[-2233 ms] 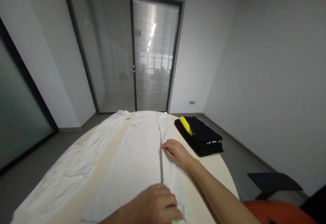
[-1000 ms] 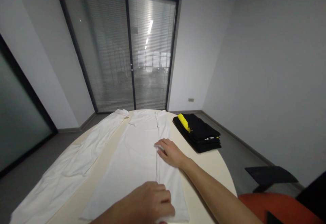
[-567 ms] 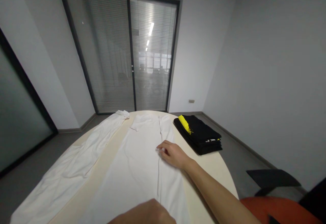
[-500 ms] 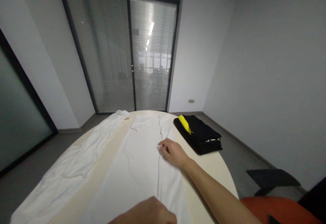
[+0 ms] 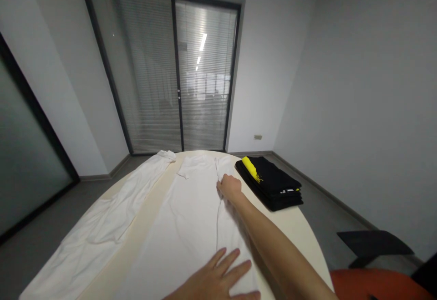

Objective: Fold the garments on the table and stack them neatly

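A white T-shirt lies spread lengthwise on the round table, its right side folded over so that an edge runs down its length. My right hand is closed at that folded edge towards the far end, fingertips pinching the cloth. Nearer to me, my left hand rests palm down on the shirt's lower right part, fingers spread apart. Left of this shirt lies another white garment, long and rumpled.
A stack of folded black clothes, the top one with a yellow print, sits at the table's right. The cream tabletop shows beside it. An orange-seated chair stands at the lower right, and a glass partition rises behind.
My right hand has moved slightly farther along the folded edge and its fingers have closed in. My left hand has gone from curled to spread flat, shifting right.
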Tool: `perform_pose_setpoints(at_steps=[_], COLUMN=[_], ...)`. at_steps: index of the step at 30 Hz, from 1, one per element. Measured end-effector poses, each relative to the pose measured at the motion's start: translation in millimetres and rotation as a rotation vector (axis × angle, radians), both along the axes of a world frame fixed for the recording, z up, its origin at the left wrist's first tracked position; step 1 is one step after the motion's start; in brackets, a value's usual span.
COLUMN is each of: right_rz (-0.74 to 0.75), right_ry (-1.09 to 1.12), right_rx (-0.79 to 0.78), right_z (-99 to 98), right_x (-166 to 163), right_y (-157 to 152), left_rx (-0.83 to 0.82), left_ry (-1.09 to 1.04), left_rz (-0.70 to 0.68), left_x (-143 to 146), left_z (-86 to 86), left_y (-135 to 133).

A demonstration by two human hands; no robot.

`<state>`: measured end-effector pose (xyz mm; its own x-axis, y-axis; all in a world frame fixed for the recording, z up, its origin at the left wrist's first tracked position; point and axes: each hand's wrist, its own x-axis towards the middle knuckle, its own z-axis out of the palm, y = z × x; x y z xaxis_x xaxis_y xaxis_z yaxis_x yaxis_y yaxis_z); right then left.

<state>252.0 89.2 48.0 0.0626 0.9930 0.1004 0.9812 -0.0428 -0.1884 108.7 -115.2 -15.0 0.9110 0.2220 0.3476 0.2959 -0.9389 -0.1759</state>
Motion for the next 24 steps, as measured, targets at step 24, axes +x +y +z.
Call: perform_pose_setpoints(at_steps=[24], right_rz=[0.431], right_ry=[0.122], right_rx=[0.003], right_z=[-35.9], right_x=[37.2], right_y=[-38.4], left_rx=[-0.36], left_ry=[0.078], left_rz=[-0.038], left_x=[-4.7], left_z=[20.7], left_y=[-2.6])
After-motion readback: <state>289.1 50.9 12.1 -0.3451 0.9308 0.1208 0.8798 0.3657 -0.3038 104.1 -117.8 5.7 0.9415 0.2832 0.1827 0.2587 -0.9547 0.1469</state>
